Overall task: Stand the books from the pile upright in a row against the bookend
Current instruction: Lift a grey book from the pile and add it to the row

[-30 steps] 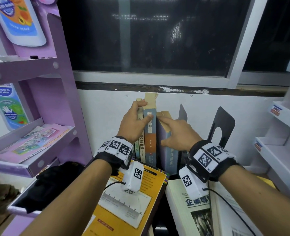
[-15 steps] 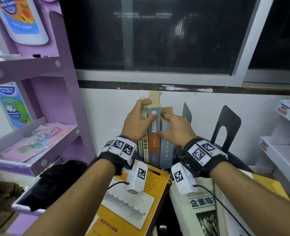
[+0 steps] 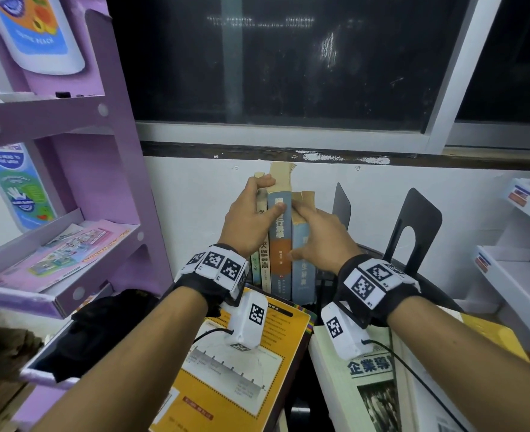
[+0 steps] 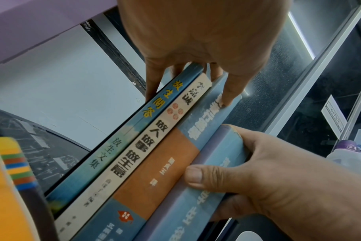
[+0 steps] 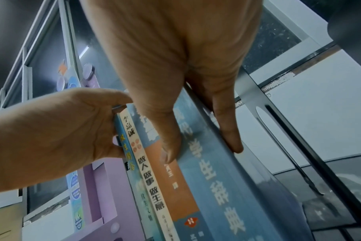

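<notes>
Several books stand upright in a row by the white wall: a thin blue one (image 4: pixel 122 138), a cream-spined one (image 4: pixel 138 150), a blue-and-orange one (image 3: pixel 278 244) and a thick blue one (image 3: pixel 302 272). My left hand (image 3: pixel 257 213) grips the left books near their tops, thumb on the blue-and-orange spine. My right hand (image 3: pixel 316 232) grips the thick blue book, thumb on its spine, fingers down its right side. A black bookend (image 3: pixel 341 204) stands just right of that book. A yellow book (image 3: pixel 242 369) and a white book (image 3: pixel 360 385) lie flat in front.
A second black bookend (image 3: pixel 413 226) stands further right. A purple shelf unit (image 3: pixel 108 182) with booklets is close on the left, white shelves (image 3: pixel 513 275) on the right. A black bag (image 3: pixel 101 322) lies at lower left. A dark window is behind.
My right hand has slid left with the thick blue book, closing it up against the blue-and-orange one. My left hand has kept its hold on the left books.
</notes>
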Available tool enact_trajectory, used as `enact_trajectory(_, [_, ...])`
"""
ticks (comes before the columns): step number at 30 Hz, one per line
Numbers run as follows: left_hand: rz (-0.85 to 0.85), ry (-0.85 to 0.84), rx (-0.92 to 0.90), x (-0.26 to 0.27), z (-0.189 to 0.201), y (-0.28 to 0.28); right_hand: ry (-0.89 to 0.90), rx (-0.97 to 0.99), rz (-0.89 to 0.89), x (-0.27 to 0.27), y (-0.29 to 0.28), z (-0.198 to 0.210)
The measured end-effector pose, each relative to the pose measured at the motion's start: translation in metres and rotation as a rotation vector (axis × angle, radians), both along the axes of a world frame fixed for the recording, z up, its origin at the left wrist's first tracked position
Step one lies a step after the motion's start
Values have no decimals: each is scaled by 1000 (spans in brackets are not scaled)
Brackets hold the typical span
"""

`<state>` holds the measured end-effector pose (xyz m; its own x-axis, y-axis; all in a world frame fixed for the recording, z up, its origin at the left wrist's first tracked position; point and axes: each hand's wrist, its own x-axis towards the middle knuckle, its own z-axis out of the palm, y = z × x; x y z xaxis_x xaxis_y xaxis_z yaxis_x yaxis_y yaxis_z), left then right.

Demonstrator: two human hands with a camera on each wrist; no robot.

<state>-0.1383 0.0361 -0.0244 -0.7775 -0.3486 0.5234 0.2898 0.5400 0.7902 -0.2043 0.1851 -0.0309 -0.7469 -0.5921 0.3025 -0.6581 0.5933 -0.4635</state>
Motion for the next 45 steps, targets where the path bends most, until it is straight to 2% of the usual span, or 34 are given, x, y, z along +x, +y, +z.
enact_trajectory(16, [25,0,-35,1,1,0,13,-81,13,-5,0,-1])
enact_trajectory(35, [11,-3,-32,5,5,2,28,24,-22,-3,-1,0])
enact_trajectory(45, [-47,-44,35,14,14,4,-114,39,28,6,16,24])
